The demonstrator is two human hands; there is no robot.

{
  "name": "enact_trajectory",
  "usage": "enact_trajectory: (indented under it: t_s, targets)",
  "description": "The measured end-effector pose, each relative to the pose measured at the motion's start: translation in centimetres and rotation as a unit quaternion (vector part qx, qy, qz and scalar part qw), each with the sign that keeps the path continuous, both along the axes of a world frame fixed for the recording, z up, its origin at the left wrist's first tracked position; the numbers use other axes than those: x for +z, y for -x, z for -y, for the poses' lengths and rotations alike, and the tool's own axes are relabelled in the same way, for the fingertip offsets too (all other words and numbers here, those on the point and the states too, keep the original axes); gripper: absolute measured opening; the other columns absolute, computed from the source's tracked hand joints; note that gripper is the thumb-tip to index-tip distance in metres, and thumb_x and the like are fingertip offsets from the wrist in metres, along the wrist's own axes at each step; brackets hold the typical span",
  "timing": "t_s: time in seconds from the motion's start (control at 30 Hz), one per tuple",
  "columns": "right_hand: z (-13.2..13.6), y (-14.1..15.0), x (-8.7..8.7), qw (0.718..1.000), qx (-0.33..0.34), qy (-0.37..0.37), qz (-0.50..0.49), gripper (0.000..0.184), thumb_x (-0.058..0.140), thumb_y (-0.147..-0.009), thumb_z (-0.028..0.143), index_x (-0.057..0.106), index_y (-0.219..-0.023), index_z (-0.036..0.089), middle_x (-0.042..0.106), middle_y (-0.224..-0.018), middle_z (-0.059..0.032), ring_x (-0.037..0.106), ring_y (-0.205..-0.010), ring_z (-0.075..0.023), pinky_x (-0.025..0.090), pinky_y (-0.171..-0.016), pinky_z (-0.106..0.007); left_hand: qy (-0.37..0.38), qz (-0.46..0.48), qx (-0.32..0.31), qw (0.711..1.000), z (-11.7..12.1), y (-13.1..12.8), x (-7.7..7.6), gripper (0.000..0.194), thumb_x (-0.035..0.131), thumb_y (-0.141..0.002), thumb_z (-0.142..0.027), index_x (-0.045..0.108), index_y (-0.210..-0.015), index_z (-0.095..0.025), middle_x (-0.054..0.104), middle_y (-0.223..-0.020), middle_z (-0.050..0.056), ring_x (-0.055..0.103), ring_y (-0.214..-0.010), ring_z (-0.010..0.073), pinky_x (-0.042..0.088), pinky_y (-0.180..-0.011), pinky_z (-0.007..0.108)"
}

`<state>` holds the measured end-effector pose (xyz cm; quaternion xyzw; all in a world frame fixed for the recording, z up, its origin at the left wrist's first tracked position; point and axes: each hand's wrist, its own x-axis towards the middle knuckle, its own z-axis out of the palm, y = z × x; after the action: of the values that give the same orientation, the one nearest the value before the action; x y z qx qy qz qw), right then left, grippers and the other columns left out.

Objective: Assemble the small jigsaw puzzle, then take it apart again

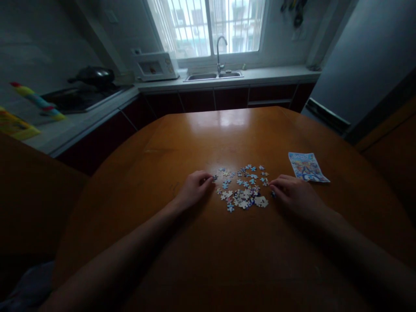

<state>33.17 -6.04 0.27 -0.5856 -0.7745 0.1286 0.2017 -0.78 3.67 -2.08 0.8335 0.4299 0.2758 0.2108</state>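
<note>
Loose jigsaw pieces (244, 196) lie in a heap on the wooden table (156, 173), some showing pale backs and others bluish printed faces. My left hand (194, 187) rests at the left edge of the heap, its thumb and forefinger closed on a dark jigsaw piece (215, 177). On the opposite side is my right hand (294, 194), fingers drawn together at the tips beside a few outer pieces. What those fingertips hold, if anything, is too small to tell. A dark piece (273, 194) lies beneath the right thumb.
A printed picture sheet (308, 167) lies just beyond my right hand. Past the table are a sink (212, 76), a microwave (155, 66) and a stove with a dark pan (95, 76). A fridge (364, 65) stands at right.
</note>
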Motion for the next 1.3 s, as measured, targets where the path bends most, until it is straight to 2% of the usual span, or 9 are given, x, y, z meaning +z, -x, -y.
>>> enact_trajectory:
  t_s: [0.27,0.47,0.6,0.8,0.97,1.1,1.17,1.23,1.3]
  targets:
    - [-0.1,-0.2,0.2,1.0,0.007,0.007,-0.005,0.02,0.053,-0.097,0.023,0.072,-0.096,0.02,0.072,-0.097,-0.0097,0.066,-0.086,-0.0227,0.051,-0.077,-0.037,-0.059,-0.061,-0.002,0.996,0.0,0.4,-0.8,0.025,0.05,-0.101,-0.028,0.074,-0.103,-0.02,0.066,-0.088,0.007,0.06,-0.084,0.0206,0.049,-0.075,0.033]
    - [-0.1,-0.2,0.1,1.0,0.009,0.005,-0.005,0.021,0.052,-0.098,0.025,0.073,-0.096,0.021,0.072,-0.097,-0.0093,0.067,-0.085,-0.0226,0.052,-0.076,-0.037,-0.141,-0.112,0.013,0.984,0.7,-0.1,-0.4,0.021,0.061,-0.098,-0.031,0.07,-0.114,-0.021,0.064,-0.105,0.008,0.054,-0.099,0.0236,0.047,-0.09,0.04]
    - [-0.1,-0.1,-0.1,1.0,0.022,-0.002,-0.009,0.021,0.052,-0.097,0.024,0.073,-0.095,0.022,0.073,-0.095,-0.0088,0.068,-0.085,-0.0231,0.053,-0.075,-0.037,-0.153,-0.138,-0.038,0.978,0.7,-0.5,-0.4,0.017,0.064,-0.098,-0.031,0.075,-0.11,-0.027,0.066,-0.109,0.006,0.054,-0.1,0.0229,0.046,-0.088,0.037]
    - [0.0,0.1,-0.1,1.0,0.022,-0.003,-0.007,0.02,0.052,-0.097,0.025,0.072,-0.094,0.023,0.072,-0.094,-0.0093,0.067,-0.085,-0.0239,0.053,-0.075,-0.039,-0.153,-0.139,-0.047,0.977,0.3,-0.5,-0.4,0.016,0.062,-0.099,-0.032,0.076,-0.1,-0.024,0.07,-0.103,0.005,0.055,-0.097,0.0222,0.045,-0.087,0.036]
    - [0.1,0.3,-0.1,1.0,0.022,-0.001,-0.009,0.022,0.051,-0.098,0.026,0.072,-0.095,0.021,0.072,-0.096,-0.0099,0.067,-0.084,-0.0242,0.053,-0.076,-0.04,-0.152,-0.101,0.001,0.983,-0.2,-0.5,-0.7,0.021,0.059,-0.1,-0.03,0.073,-0.088,-0.019,0.067,-0.096,0.005,0.055,-0.092,0.0207,0.046,-0.085,0.035]
    - [0.1,0.5,-0.2,1.0,0.025,-0.002,-0.01,0.022,0.051,-0.098,0.026,0.072,-0.094,0.021,0.071,-0.093,-0.0098,0.066,-0.083,-0.024,0.052,-0.074,-0.039,-0.163,-0.088,0.05,0.981,0.1,-0.8,-0.5,0.017,0.064,-0.097,-0.03,0.072,-0.108,-0.02,0.064,-0.108,0.008,0.053,-0.102,0.0242,0.046,-0.091,0.04]
    - [0.1,0.6,-0.3,1.0,0.025,-0.001,-0.017,0.022,0.051,-0.098,0.026,0.072,-0.093,0.022,0.071,-0.092,-0.0097,0.066,-0.082,-0.0237,0.052,-0.073,-0.039,-0.176,-0.099,0.011,0.979,0.7,-0.9,-0.2,0.022,0.064,-0.097,-0.031,0.071,-0.118,-0.026,0.061,-0.119,0.008,0.051,-0.111,0.0263,0.044,-0.096,0.043]
    - [0.1,0.6,-0.4,0.999,0.025,-0.001,-0.023,0.022,0.051,-0.098,0.027,0.073,-0.093,0.023,0.072,-0.093,-0.0096,0.066,-0.082,-0.0237,0.052,-0.074,-0.039,-0.177,-0.125,-0.055,0.975,1.3,-1.0,0.0,0.02,0.063,-0.098,-0.034,0.074,-0.115,-0.034,0.057,-0.132,0.006,0.047,-0.119,0.0284,0.04,-0.101,0.048]
    - [0.1,0.5,-0.4,0.999,0.023,-0.003,-0.023,0.022,0.051,-0.098,0.027,0.073,-0.094,0.023,0.072,-0.095,-0.0097,0.066,-0.082,-0.0239,0.052,-0.075,-0.04,-0.17,-0.143,-0.089,0.971,1.7,-1.0,0.2,0.019,0.061,-0.099,-0.037,0.075,-0.112,-0.036,0.053,-0.14,0.004,0.044,-0.124,0.0299,0.038,-0.103,0.051]
